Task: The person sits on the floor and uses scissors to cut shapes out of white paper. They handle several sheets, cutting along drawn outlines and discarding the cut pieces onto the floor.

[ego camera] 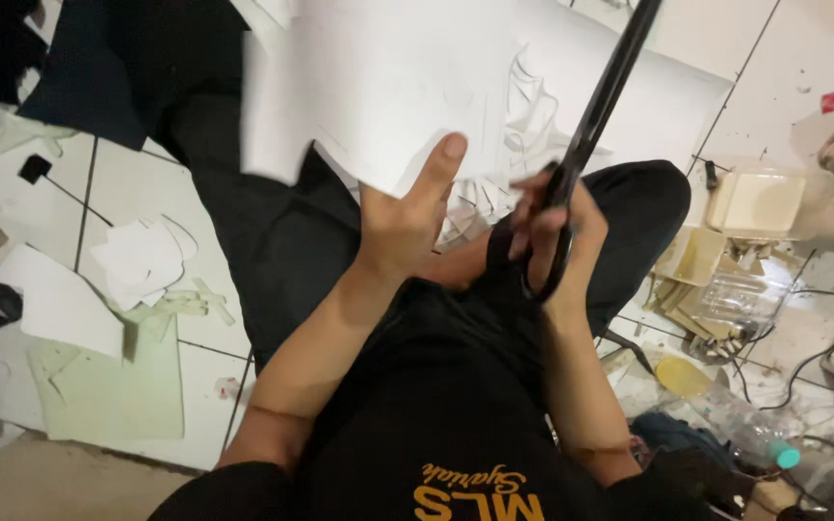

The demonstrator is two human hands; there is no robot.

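A: How many things are in hand?

B: 2. There is 1 white sheet of paper (pixel 388 87) and 1 pair of black scissors (pixel 591 125).

A: Where is the sheet relative to each grip?

B: The left hand (pixel 403 227) has its grip clenched on the sheet's lower edge, thumb pressed flat on the front. The sheet rises above that hand, over the lap. The right hand (pixel 557 241) has its fingers through the scissor handles, grasping them, just right of the sheet. The long blades slant up past the sheet's right part.

A: How does the sheet look?

B: Large, white, blurred, with curved cut-outs along its lower right.

A: Anything around?

B: White paper scraps (pixel 142 256) on the tiled floor (pixel 185 193) at the left, 1 clear plastic bottle (pixel 731 410) at the right.
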